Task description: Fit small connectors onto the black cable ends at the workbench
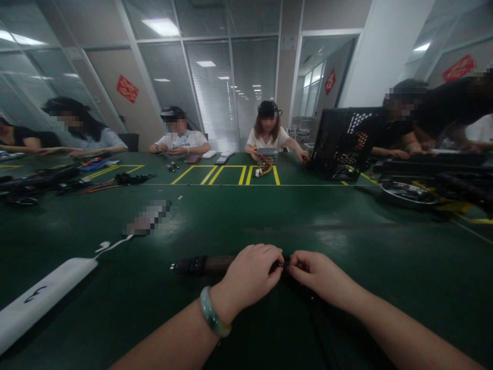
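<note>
A dark, pen-shaped electric screwdriver (216,264) lies along the green table with its metal tip to the left. My left hand (250,275), with a jade-coloured bangle at the wrist, is closed around its rear end. Just right of it, my right hand (318,270) pinches what looks like a black plug at the tail of the tool. The fingers hide most of the joint, so I cannot tell how far the two parts are together. A black cord (318,318) runs from beneath my right hand toward the table's near edge.
On the left lie a white power bank (50,295) marked 3 with a white cable, and a phone (148,218). Dark cables (131,179) lie farther back. A black computer case (335,144) and a metal bowl (408,192) stand right. Several people sit opposite.
</note>
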Action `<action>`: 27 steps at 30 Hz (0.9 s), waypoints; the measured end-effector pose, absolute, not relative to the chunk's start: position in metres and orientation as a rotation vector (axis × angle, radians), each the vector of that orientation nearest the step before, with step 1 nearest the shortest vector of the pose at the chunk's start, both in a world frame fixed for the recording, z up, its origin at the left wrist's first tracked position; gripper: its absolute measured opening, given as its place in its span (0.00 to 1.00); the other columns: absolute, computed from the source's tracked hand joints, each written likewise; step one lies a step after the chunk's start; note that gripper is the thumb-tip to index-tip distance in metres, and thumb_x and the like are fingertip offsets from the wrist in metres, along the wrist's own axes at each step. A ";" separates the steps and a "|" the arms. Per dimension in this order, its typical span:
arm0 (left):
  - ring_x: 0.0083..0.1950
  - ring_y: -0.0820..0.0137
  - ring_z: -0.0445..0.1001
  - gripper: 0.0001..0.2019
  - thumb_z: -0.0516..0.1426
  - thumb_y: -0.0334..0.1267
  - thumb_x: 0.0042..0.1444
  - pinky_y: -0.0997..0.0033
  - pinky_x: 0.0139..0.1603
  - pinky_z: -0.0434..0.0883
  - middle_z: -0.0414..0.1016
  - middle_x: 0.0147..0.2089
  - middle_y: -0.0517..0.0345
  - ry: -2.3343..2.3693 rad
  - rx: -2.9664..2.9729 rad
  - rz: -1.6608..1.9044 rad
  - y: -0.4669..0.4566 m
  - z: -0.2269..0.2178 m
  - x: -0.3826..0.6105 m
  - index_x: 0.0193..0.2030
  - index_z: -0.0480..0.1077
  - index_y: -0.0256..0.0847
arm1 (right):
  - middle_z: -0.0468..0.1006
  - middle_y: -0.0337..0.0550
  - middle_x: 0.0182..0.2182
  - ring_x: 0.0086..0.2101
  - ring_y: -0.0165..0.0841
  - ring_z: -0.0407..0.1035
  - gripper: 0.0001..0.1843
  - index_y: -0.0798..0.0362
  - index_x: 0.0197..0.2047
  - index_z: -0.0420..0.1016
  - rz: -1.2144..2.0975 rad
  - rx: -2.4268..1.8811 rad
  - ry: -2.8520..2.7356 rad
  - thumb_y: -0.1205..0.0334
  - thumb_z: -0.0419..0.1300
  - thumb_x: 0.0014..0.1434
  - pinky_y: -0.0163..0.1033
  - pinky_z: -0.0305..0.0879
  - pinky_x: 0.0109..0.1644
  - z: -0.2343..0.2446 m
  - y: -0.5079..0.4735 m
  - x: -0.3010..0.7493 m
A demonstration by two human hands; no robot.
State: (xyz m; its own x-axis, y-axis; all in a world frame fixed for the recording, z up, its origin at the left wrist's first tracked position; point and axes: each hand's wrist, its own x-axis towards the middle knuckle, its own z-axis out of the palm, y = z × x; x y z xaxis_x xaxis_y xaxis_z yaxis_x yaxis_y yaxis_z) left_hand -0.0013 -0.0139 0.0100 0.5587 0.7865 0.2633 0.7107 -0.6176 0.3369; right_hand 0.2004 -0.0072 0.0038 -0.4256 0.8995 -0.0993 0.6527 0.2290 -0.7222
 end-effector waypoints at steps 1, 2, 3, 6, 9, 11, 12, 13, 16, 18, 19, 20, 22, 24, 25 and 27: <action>0.46 0.65 0.71 0.05 0.55 0.35 0.58 0.60 0.51 0.66 0.73 0.45 0.58 1.263 2.602 0.584 -0.014 0.010 -0.001 0.40 0.68 0.43 | 0.72 0.36 0.25 0.26 0.28 0.65 0.10 0.53 0.32 0.71 1.019 -1.438 -2.167 0.57 0.54 0.60 0.30 0.55 0.27 0.004 -0.007 0.200; 0.46 0.65 0.71 0.05 0.55 0.34 0.58 0.60 0.51 0.66 0.73 0.45 0.58 1.260 2.604 0.579 -0.014 0.011 -0.001 0.40 0.68 0.43 | 0.72 0.35 0.25 0.26 0.28 0.65 0.10 0.53 0.32 0.71 1.020 -1.435 -2.162 0.56 0.54 0.60 0.30 0.55 0.27 0.004 -0.007 0.200; 0.46 0.66 0.71 0.05 0.55 0.34 0.58 0.60 0.51 0.66 0.73 0.45 0.59 1.256 2.606 0.574 -0.013 0.011 -0.001 0.41 0.68 0.43 | 0.72 0.35 0.25 0.26 0.28 0.65 0.10 0.53 0.32 0.71 1.026 -1.431 -2.160 0.56 0.54 0.60 0.30 0.55 0.27 0.004 -0.007 0.200; 0.45 0.66 0.71 0.07 0.55 0.34 0.57 0.61 0.50 0.67 0.73 0.44 0.58 1.287 2.585 0.570 -0.013 0.011 0.000 0.43 0.67 0.43 | 0.71 0.35 0.24 0.25 0.27 0.64 0.11 0.53 0.31 0.69 1.038 -1.425 -2.150 0.56 0.55 0.60 0.30 0.54 0.26 0.002 -0.007 0.200; 0.45 0.65 0.71 0.08 0.56 0.35 0.57 0.62 0.48 0.67 0.73 0.44 0.58 1.329 2.563 0.576 -0.013 0.010 0.000 0.44 0.66 0.43 | 0.70 0.34 0.23 0.25 0.27 0.63 0.10 0.53 0.31 0.69 1.038 -1.419 -2.144 0.56 0.55 0.60 0.30 0.53 0.26 0.000 -0.007 0.200; 0.45 0.65 0.71 0.06 0.56 0.34 0.56 0.62 0.49 0.67 0.73 0.44 0.58 1.309 2.580 0.567 -0.014 0.010 0.000 0.41 0.67 0.43 | 0.71 0.35 0.24 0.25 0.27 0.63 0.10 0.53 0.32 0.69 1.039 -1.412 -2.146 0.56 0.55 0.60 0.30 0.53 0.26 0.000 -0.007 0.200; 0.45 0.65 0.71 0.05 0.56 0.34 0.56 0.61 0.49 0.67 0.73 0.44 0.58 1.292 2.592 0.564 -0.014 0.010 0.000 0.40 0.67 0.42 | 0.71 0.35 0.24 0.25 0.27 0.64 0.10 0.53 0.32 0.70 1.040 -1.412 -2.147 0.56 0.54 0.60 0.30 0.54 0.26 0.001 -0.007 0.200; 0.45 0.65 0.71 0.04 0.56 0.34 0.56 0.61 0.50 0.66 0.73 0.45 0.58 1.276 2.602 0.562 -0.014 0.010 0.000 0.39 0.67 0.42 | 0.72 0.35 0.24 0.25 0.27 0.64 0.10 0.53 0.32 0.70 1.039 -1.414 -2.148 0.56 0.54 0.60 0.30 0.54 0.26 0.001 -0.007 0.201; 0.46 0.65 0.71 0.04 0.56 0.34 0.57 0.60 0.51 0.66 0.73 0.45 0.59 1.265 2.613 0.558 -0.014 0.011 0.000 0.40 0.67 0.43 | 0.72 0.35 0.24 0.25 0.27 0.64 0.10 0.53 0.32 0.70 1.037 -1.419 -2.148 0.56 0.55 0.60 0.30 0.54 0.26 0.002 -0.007 0.200; 0.46 0.65 0.71 0.06 0.56 0.34 0.57 0.60 0.51 0.66 0.73 0.46 0.59 1.280 2.607 0.552 -0.015 0.012 0.000 0.42 0.66 0.43 | 0.71 0.34 0.24 0.24 0.27 0.64 0.10 0.53 0.31 0.70 1.040 -1.418 -2.144 0.57 0.55 0.60 0.30 0.54 0.26 0.001 -0.006 0.200; 0.46 0.65 0.71 0.08 0.56 0.34 0.56 0.61 0.51 0.66 0.72 0.46 0.59 1.295 2.597 0.554 -0.015 0.012 0.000 0.44 0.66 0.44 | 0.71 0.34 0.24 0.24 0.27 0.64 0.10 0.53 0.31 0.69 1.038 -1.417 -2.142 0.57 0.55 0.60 0.30 0.54 0.26 0.000 -0.006 0.200; 0.46 0.65 0.71 0.10 0.56 0.34 0.56 0.61 0.50 0.66 0.72 0.46 0.59 1.314 2.581 0.560 -0.014 0.011 0.000 0.45 0.65 0.44 | 0.71 0.34 0.23 0.24 0.27 0.64 0.10 0.53 0.31 0.69 1.035 -1.414 -2.143 0.57 0.55 0.60 0.30 0.54 0.26 -0.001 -0.006 0.200; 0.46 0.65 0.71 0.11 0.57 0.35 0.55 0.61 0.49 0.67 0.72 0.47 0.58 1.343 2.553 0.569 -0.014 0.011 -0.001 0.46 0.65 0.44 | 0.71 0.34 0.23 0.25 0.27 0.64 0.10 0.53 0.31 0.69 1.030 -1.412 -2.142 0.56 0.55 0.60 0.30 0.53 0.26 -0.002 -0.006 0.200; 0.46 0.65 0.71 0.08 0.57 0.35 0.56 0.61 0.50 0.67 0.72 0.46 0.58 1.340 2.553 0.563 -0.013 0.009 -0.001 0.43 0.66 0.43 | 0.72 0.35 0.24 0.25 0.27 0.64 0.10 0.52 0.31 0.70 1.042 -1.414 -2.134 0.56 0.55 0.60 0.30 0.54 0.26 -0.003 -0.006 0.201; 0.46 0.65 0.71 0.07 0.57 0.35 0.56 0.61 0.50 0.66 0.72 0.46 0.58 1.328 2.561 0.559 -0.013 0.009 -0.001 0.41 0.66 0.43 | 0.72 0.35 0.24 0.25 0.28 0.65 0.10 0.52 0.32 0.70 1.053 -1.416 -2.129 0.56 0.55 0.60 0.30 0.54 0.26 -0.003 -0.006 0.201; 0.45 0.65 0.71 0.05 0.56 0.35 0.56 0.61 0.51 0.66 0.73 0.45 0.58 1.307 2.570 0.564 -0.013 0.008 -0.001 0.40 0.67 0.43 | 0.72 0.35 0.24 0.25 0.28 0.65 0.10 0.52 0.33 0.70 1.067 -1.414 -2.118 0.56 0.55 0.61 0.30 0.55 0.26 -0.003 -0.006 0.201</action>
